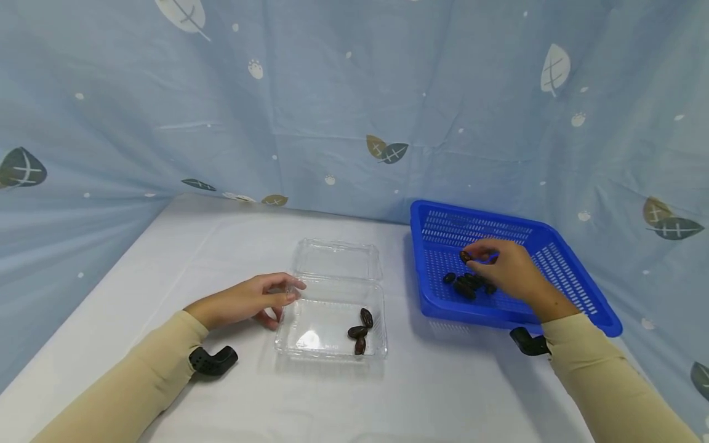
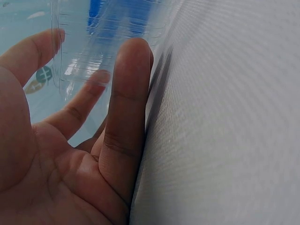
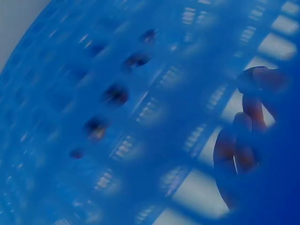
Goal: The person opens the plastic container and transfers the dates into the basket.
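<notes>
My right hand (image 1: 509,267) pinches a dark brown, glossy date (image 1: 465,257) between thumb and fingertips, over the blue basket (image 1: 423,271). Below it, several more dates (image 1: 464,289) lie on the basket floor. A clear plastic clamshell box (image 1: 327,314), its lid (image 1: 338,258) folded back, stands left of the basket. Inside it, several dates lie together toward the right side. My left hand (image 1: 257,298) rests at the box's left edge, fingers loosely spread. In the left wrist view, fingertips (image 2: 101,77) meet the clear wall. The right wrist view is mostly blue basket wall, with fingers (image 3: 241,140) behind.
The white tabletop (image 1: 232,394) carries both containers. Behind it hangs a pale blue curtain (image 1: 332,92) with leaf prints, reaching round both sides. The basket's slotted walls rise around the right hand.
</notes>
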The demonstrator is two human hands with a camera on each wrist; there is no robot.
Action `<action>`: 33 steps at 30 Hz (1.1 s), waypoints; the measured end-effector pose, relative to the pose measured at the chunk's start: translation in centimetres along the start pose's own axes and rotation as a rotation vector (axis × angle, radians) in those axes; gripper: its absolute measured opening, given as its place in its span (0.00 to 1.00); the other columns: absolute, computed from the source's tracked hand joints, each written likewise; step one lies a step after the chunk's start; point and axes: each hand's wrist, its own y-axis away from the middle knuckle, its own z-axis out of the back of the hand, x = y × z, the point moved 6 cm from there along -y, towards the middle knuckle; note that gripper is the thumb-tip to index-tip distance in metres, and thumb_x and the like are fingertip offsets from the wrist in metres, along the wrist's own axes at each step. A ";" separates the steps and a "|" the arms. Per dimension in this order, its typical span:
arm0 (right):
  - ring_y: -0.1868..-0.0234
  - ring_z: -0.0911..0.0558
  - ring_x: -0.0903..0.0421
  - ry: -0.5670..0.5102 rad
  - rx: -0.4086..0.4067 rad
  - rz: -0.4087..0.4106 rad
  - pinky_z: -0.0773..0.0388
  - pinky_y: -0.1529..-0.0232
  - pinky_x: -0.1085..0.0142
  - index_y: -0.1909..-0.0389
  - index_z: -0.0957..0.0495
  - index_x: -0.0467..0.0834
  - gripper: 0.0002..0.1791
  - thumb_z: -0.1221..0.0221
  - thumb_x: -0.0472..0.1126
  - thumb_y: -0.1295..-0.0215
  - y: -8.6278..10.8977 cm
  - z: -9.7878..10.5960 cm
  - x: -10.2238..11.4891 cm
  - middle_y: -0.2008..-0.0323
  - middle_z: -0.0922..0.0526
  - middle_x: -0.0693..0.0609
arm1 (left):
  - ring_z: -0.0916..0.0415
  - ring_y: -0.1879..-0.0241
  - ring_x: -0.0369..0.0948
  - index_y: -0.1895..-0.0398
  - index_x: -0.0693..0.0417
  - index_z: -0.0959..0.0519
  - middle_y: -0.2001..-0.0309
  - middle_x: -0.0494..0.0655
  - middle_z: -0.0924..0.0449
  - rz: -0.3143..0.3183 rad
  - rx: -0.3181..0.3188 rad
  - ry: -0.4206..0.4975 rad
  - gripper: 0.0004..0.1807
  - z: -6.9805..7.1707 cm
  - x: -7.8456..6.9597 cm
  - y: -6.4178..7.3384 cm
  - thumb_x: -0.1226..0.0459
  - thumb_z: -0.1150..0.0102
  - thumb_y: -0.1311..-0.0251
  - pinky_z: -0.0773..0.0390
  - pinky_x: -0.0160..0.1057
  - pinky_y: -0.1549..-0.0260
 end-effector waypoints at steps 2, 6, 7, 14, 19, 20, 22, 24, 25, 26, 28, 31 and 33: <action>0.54 0.19 0.45 0.021 0.009 -0.020 0.19 0.62 0.60 0.50 0.16 0.41 0.12 0.36 0.36 0.34 0.1 0.0 -0.7 0.55 0.15 0.41 | 0.22 0.64 0.45 0.33 0.49 0.30 0.45 0.56 0.28 0.001 -0.003 0.001 0.26 0.0 0.0 0.0 0.51 0.43 0.29 0.14 0.43 0.61; 0.53 0.20 0.43 0.048 0.035 -0.057 0.20 0.65 0.60 0.50 0.17 0.39 0.13 0.36 0.37 0.34 0.2 -0.3 -2.0 0.56 0.15 0.40 | 0.22 0.64 0.45 0.33 0.50 0.30 0.45 0.57 0.28 0.004 -0.002 0.001 0.25 0.0 0.0 0.1 0.52 0.44 0.29 0.14 0.42 0.62; 0.54 0.19 0.42 0.053 0.043 -0.060 0.20 0.65 0.59 0.50 0.17 0.39 0.14 0.36 0.37 0.34 0.2 -0.4 -2.3 0.56 0.15 0.40 | 0.22 0.64 0.45 0.33 0.50 0.30 0.45 0.57 0.28 0.005 0.000 0.003 0.25 0.0 0.0 0.1 0.52 0.44 0.28 0.14 0.42 0.62; 0.60 0.17 0.46 0.043 0.120 -0.093 0.19 0.67 0.59 0.52 0.16 0.37 0.12 0.36 0.35 0.35 0.0 -1.6 -4.3 0.60 0.14 0.40 | 0.23 0.64 0.45 0.32 0.51 0.31 0.47 0.58 0.28 0.002 0.005 0.012 0.25 -0.1 -0.2 0.0 0.53 0.44 0.28 0.14 0.42 0.62; 0.60 0.15 0.45 0.052 0.166 -0.135 0.16 0.66 0.56 0.54 0.16 0.36 0.11 0.36 0.34 0.36 -0.2 -2.2 -5.4 0.60 0.13 0.37 | 0.23 0.65 0.45 0.33 0.51 0.30 0.47 0.58 0.28 0.002 -0.001 0.011 0.25 0.0 -0.3 0.0 0.52 0.44 0.28 0.14 0.42 0.63; 0.60 0.15 0.44 0.058 0.176 -0.146 0.16 0.65 0.55 0.54 0.16 0.36 0.11 0.36 0.34 0.36 -0.2 -2.3 -5.5 0.59 0.13 0.37 | 0.23 0.65 0.45 0.33 0.51 0.30 0.46 0.58 0.28 0.001 -0.002 0.010 0.25 0.0 -0.3 0.1 0.53 0.44 0.28 0.14 0.42 0.63; 0.59 0.15 0.43 0.065 0.198 -0.164 0.16 0.64 0.53 0.54 0.17 0.35 0.11 0.37 0.34 0.36 -0.2 -2.5 -5.8 0.59 0.13 0.36 | 0.23 0.65 0.45 0.32 0.52 0.30 0.45 0.58 0.29 0.001 -0.004 0.010 0.25 0.0 -0.2 0.1 0.53 0.44 0.28 0.14 0.42 0.64; 0.58 0.15 0.42 0.074 0.219 -0.184 0.17 0.62 0.52 0.54 0.17 0.35 0.11 0.37 0.34 0.37 -0.2 -2.7 -5.9 0.59 0.13 0.36 | 0.23 0.65 0.45 0.32 0.51 0.30 0.44 0.59 0.29 0.002 -0.004 0.011 0.25 0.0 -0.1 0.1 0.53 0.44 0.28 0.14 0.42 0.64; 0.58 0.15 0.41 0.079 0.227 -0.194 0.17 0.61 0.51 0.55 0.17 0.35 0.11 0.37 0.34 0.37 -0.1 -2.8 -6.0 0.59 0.13 0.36 | 0.23 0.65 0.45 0.32 0.51 0.30 0.44 0.59 0.29 0.003 -0.004 0.010 0.25 -0.1 -0.1 0.1 0.53 0.44 0.28 0.14 0.42 0.63; 0.58 0.15 0.41 0.079 0.234 -0.203 0.17 0.61 0.51 0.55 0.17 0.34 0.11 0.37 0.33 0.37 -0.1 -2.9 -6.1 0.60 0.13 0.36 | 0.23 0.65 0.45 0.32 0.51 0.30 0.44 0.59 0.29 0.003 -0.004 0.009 0.25 -0.1 0.0 0.1 0.53 0.44 0.28 0.14 0.42 0.63; 0.57 0.15 0.40 0.080 0.245 -0.218 0.17 0.60 0.50 0.56 0.17 0.34 0.11 0.36 0.33 0.38 0.0 -3.0 -6.2 0.60 0.13 0.36 | 0.23 0.64 0.45 0.32 0.50 0.30 0.44 0.58 0.29 0.005 -0.003 0.007 0.25 -0.1 0.1 0.1 0.53 0.44 0.28 0.14 0.42 0.63; 0.57 0.15 0.40 0.075 0.253 -0.236 0.17 0.58 0.48 0.56 0.18 0.34 0.10 0.36 0.32 0.38 0.0 -3.1 -6.3 0.59 0.13 0.35 | 0.23 0.64 0.45 0.32 0.50 0.30 0.45 0.58 0.29 0.005 -0.004 0.000 0.26 -0.1 0.0 0.0 0.52 0.44 0.28 0.14 0.42 0.62; 0.56 0.15 0.40 0.074 0.257 -0.243 0.17 0.56 0.47 0.56 0.18 0.34 0.10 0.36 0.32 0.38 0.0 -3.1 -6.3 0.58 0.14 0.35 | 0.23 0.64 0.45 0.32 0.50 0.31 0.45 0.58 0.28 0.003 -0.004 -0.003 0.26 0.0 0.0 0.1 0.51 0.44 0.29 0.14 0.42 0.62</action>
